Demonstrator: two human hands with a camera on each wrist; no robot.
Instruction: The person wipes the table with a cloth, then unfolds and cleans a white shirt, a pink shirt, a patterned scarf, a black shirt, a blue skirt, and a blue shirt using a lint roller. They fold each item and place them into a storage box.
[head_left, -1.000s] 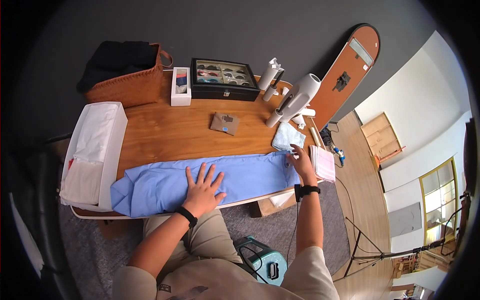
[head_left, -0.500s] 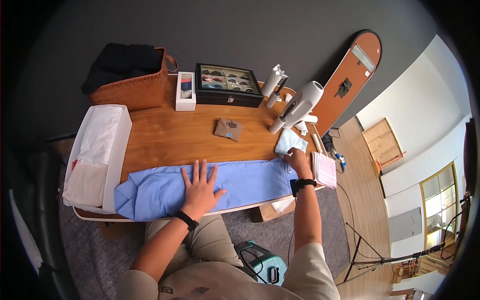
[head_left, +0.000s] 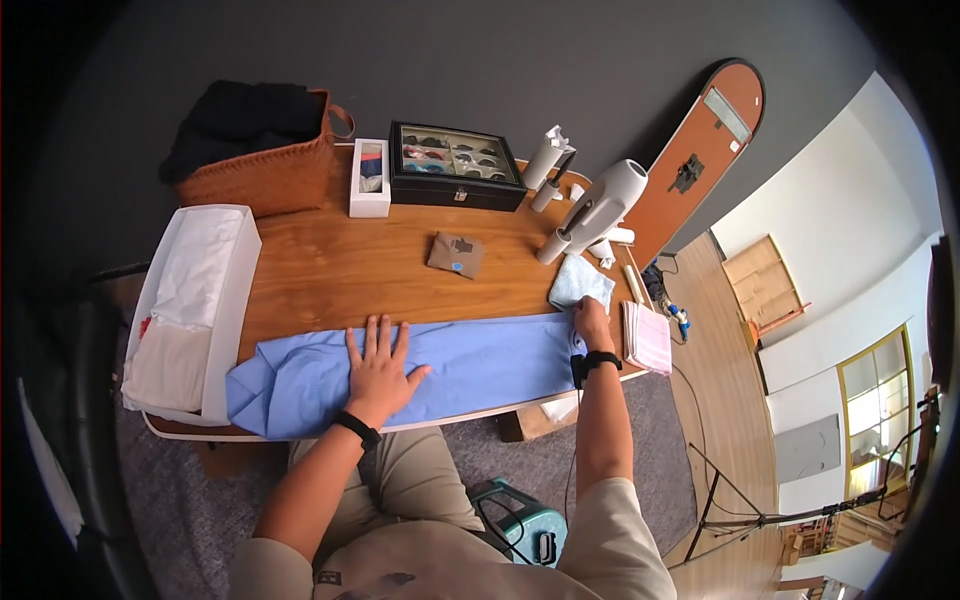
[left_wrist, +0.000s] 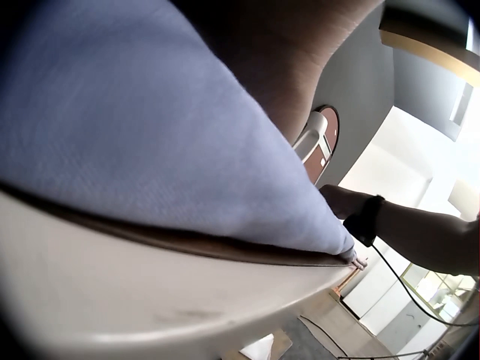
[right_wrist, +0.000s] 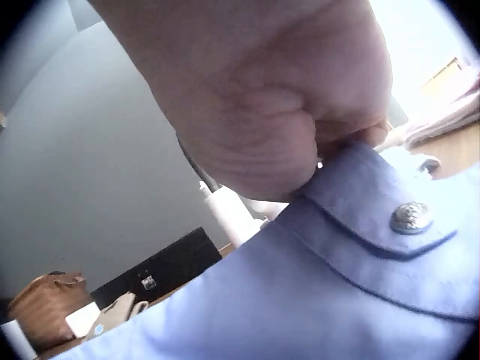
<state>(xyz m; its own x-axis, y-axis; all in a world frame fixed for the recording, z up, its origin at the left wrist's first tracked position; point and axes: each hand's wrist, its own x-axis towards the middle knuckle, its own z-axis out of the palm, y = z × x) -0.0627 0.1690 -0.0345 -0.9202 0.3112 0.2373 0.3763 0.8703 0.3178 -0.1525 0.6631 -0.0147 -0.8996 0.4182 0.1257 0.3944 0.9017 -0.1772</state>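
Observation:
A blue garment (head_left: 470, 365) lies folded in a long strip along the table's near edge. My left hand (head_left: 380, 375) rests flat on its left part, fingers spread. At the garment's right end, my right hand (head_left: 593, 325) pinches the cloth with curled fingers. The right wrist view shows that hand (right_wrist: 277, 97) holding the edge of a blue flap, beside a metal button (right_wrist: 411, 217); the fingertips are mostly hidden. In the left wrist view the blue cloth (left_wrist: 150, 135) reaches the table edge.
Behind the right hand lie a light blue cloth (head_left: 582, 282) and a pink cloth (head_left: 648, 338), with a white device (head_left: 608, 200) farther back. A brown packet (head_left: 455, 255), black display case (head_left: 455, 190), white box (head_left: 235, 310) and brown basket (head_left: 260, 180) also stand on the table.
My left hand has slid left over the garment, fingers still spread. My right hand, looser a second ago, has closed on the cloth's right end and moved slightly.

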